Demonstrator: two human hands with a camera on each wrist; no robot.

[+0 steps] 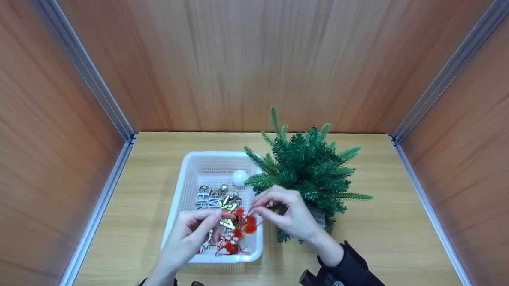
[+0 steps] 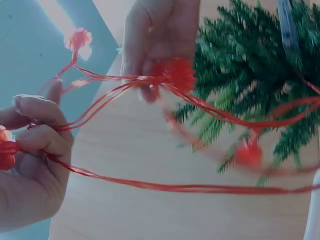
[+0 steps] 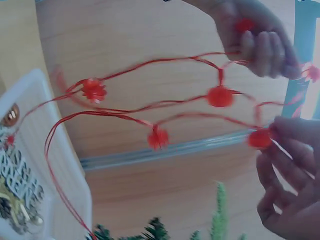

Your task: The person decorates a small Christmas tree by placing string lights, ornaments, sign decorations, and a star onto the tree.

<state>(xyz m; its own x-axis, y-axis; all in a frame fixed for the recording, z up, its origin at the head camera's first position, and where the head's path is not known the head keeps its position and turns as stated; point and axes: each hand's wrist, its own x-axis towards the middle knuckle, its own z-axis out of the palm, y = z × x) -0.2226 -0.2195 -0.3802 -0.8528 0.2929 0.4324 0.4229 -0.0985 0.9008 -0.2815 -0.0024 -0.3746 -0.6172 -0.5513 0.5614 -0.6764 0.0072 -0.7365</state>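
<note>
Over the basket, both hands hold a string garland (image 1: 250,225) of red cords with small red lantern-like puffs. My left hand (image 1: 186,239) grips part of it between thumb and fingers. In the left wrist view, cords run out of the left hand's curled fingers (image 2: 47,117), with a red puff beside the thumb. My right hand (image 1: 292,213) pinches the garland a little to the right. In the right wrist view, its fingertips are at one red puff (image 3: 259,138), and loops of cord hang between the two hands.
A white basket (image 1: 171,225) stands below the hands. Inside lie silver letter ornaments (image 1: 203,196), gold pieces (image 1: 227,223) and a white ball (image 1: 240,177). Close on the right stands a small green artificial tree (image 1: 309,171). Wooden panels (image 1: 258,66) enclose the table at the back and sides.
</note>
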